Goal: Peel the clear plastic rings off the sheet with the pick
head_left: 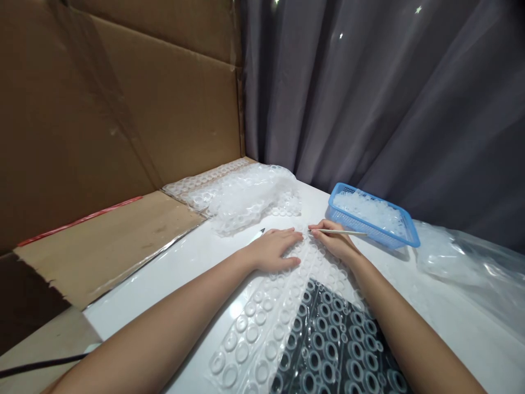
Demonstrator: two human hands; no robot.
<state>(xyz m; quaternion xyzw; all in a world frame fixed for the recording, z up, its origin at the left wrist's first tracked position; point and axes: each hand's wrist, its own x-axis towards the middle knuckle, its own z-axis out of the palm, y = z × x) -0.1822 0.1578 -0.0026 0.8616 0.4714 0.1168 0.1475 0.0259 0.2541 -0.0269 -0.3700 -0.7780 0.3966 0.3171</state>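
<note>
A clear plastic sheet point(241, 350) with rows of ring-shaped pieces runs from the table's near edge up to both hands. My left hand point(279, 249) lies flat on its far part, fingers stretched out. In my right hand point(334, 241) is a thin, pale stick-like tool point(344, 232), pinched between thumb and fingers. Its tip meets the sheet just right of my left fingertips; what it touches there is too small to make out. Over a black surface point(305, 350) in front of me, the near right part of the sheet shows its rings plainly.
A blue plastic basket point(413, 235) of small translucent pieces stands at the back right, beside a clear plastic bag point(455, 257). More ringed sheets point(250, 191) are heaped at the back. Cardboard point(123, 241) covers the left side, below a tall cardboard wall point(164, 98). A grey curtain point(369, 98) hangs behind.
</note>
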